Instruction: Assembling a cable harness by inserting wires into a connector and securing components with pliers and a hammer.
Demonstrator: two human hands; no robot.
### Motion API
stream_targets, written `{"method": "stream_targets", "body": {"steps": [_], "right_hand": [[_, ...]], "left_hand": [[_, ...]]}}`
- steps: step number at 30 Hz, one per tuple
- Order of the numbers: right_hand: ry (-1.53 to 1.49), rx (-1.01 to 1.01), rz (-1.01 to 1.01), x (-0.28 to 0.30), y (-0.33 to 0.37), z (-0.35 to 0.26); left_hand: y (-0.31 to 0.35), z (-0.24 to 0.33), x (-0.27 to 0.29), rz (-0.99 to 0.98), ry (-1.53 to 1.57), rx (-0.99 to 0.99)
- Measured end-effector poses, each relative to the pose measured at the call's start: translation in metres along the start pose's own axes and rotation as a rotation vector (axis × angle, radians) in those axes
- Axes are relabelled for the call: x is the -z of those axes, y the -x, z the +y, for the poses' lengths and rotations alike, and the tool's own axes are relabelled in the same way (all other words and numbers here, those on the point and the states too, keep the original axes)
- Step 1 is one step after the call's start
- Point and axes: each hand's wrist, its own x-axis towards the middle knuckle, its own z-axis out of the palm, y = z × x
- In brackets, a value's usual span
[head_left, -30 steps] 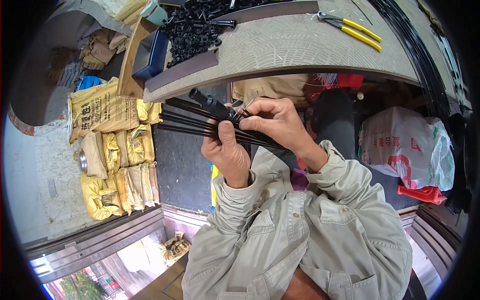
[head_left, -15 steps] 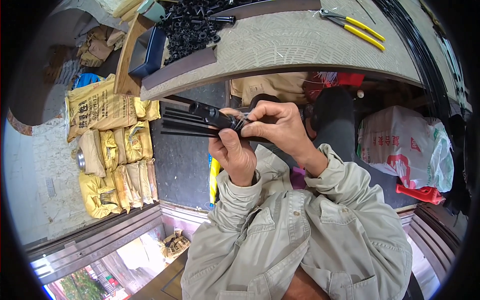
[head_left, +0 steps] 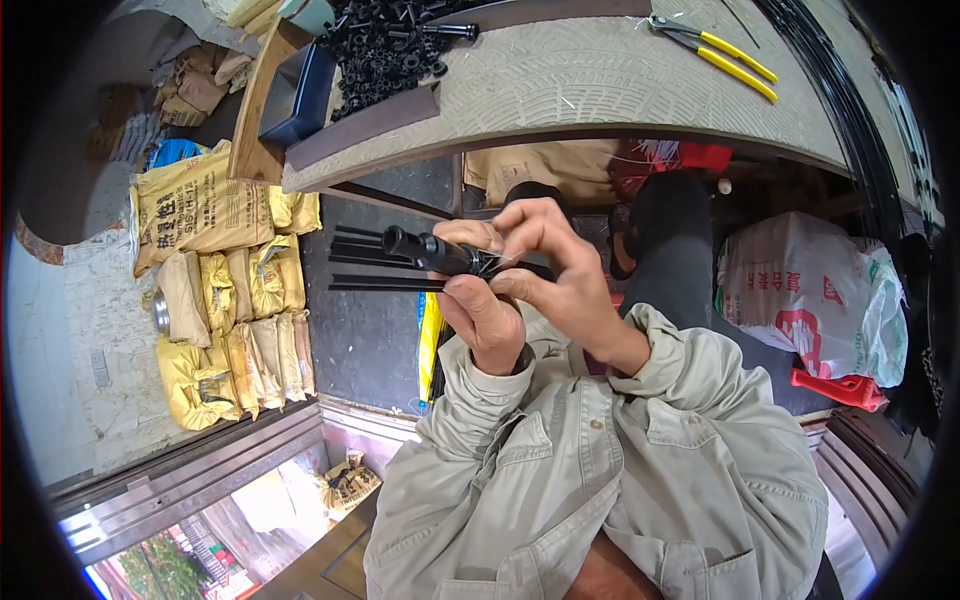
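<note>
Lying across my hands is a black umbrella frame (head_left: 449, 255), its hollow tube end pointing left and slim dark ribs (head_left: 375, 282) sticking out beside it. My left hand (head_left: 485, 325) is closed round the collar, with the thumb on the near side and fingers mostly hidden behind. My right hand (head_left: 565, 265) is closed at the same collar, thumb and forefinger bent in on a thin silvery wire (head_left: 492, 264) whose loose ends stick out there. The exact grip on the wire is partly hidden by the fingers.
Ahead is a workbench (head_left: 590, 95) bearing a heap of small black plastic parts (head_left: 385, 75), a dark blue box (head_left: 297, 95) and yellow-handled pliers (head_left: 735, 65). Long black rods (head_left: 815, 75) lie at its right. Yellow sacks (head_left: 215, 215) stand left; a white plastic bag (head_left: 790, 280) sits right.
The umbrella frame has turned a little, its tube end now lower and more level. My right hand has shifted slightly, its fingers spread more round the collar.
</note>
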Motion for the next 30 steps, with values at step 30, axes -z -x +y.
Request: {"method": "stream_targets", "body": {"steps": [30], "right_hand": [[-0.402, -0.226, 0.008, 0.011, -0.002, 0.019]], "left_hand": [[-0.002, -0.013, 0.009, -0.211, -0.316, -0.070]]}}
